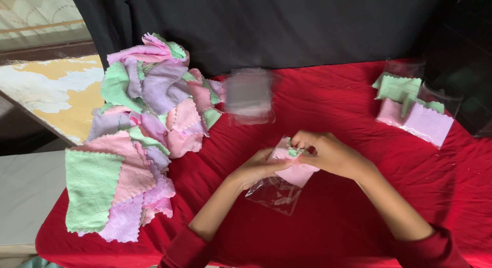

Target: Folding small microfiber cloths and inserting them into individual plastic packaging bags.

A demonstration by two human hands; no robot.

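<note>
Both hands meet over the middle of the red table (pixel 333 93). The left hand (pixel 259 168) and the right hand (pixel 328 154) are each closed on a folded pink cloth (pixel 299 173) with a bit of green at its top, which sits half inside a clear bag (pixel 274 193) lying on the table beneath them. To the left a heap of cloths (pixel 138 129), pink, green and lilac, spills over the table edge. Behind the hands lies a stack of clear bags (pixel 249 96), blurred. At far right rest packed cloths (pixel 412 106) in bags.
</note>
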